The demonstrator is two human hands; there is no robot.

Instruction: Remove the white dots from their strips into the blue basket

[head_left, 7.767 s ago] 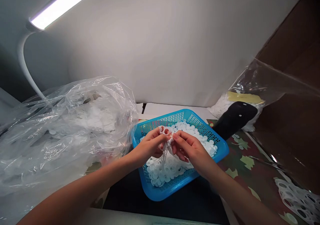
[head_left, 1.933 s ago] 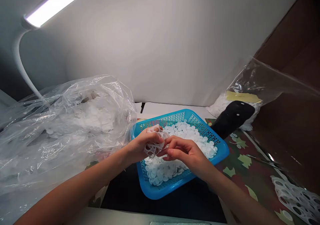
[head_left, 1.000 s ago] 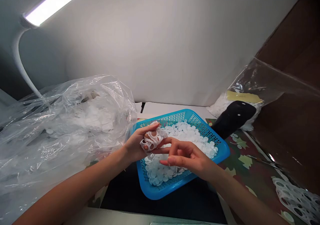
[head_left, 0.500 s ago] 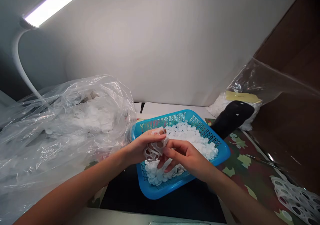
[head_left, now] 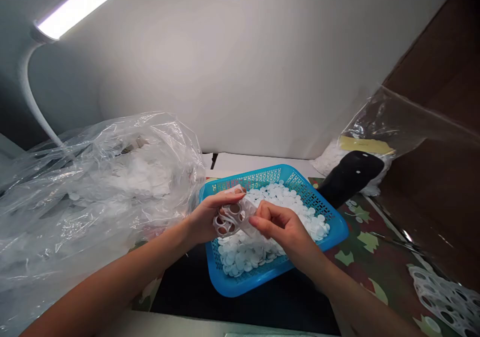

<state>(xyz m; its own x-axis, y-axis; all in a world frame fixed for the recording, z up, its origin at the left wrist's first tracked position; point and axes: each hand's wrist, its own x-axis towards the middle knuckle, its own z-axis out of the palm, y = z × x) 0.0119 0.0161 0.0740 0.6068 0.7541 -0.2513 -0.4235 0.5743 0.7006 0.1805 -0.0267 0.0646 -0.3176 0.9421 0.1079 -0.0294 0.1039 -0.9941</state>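
Note:
A translucent white sheet with round holes (head_left: 234,217) is held above the blue basket (head_left: 229,290). My left hand (head_left: 208,217) is closed on its left side, thumb on top. At its right end, my right hand (head_left: 279,227) pinches the sheet between thumb and fingers. Many small white discs (head_left: 240,257) lie in the basket beneath both hands.
A large clear plastic bag (head_left: 112,192) with white pieces fills the left. Behind the basket's right side are a black object (head_left: 350,177) and a bag with a yellow label (head_left: 367,145). More holed sheets (head_left: 446,297) lie at lower right. A lamp (head_left: 86,7) hangs upper left.
The holed sheet is now stretched out flatter between my hands. My right hand has moved slightly right, and its fingers have drawn together at the sheet's end.

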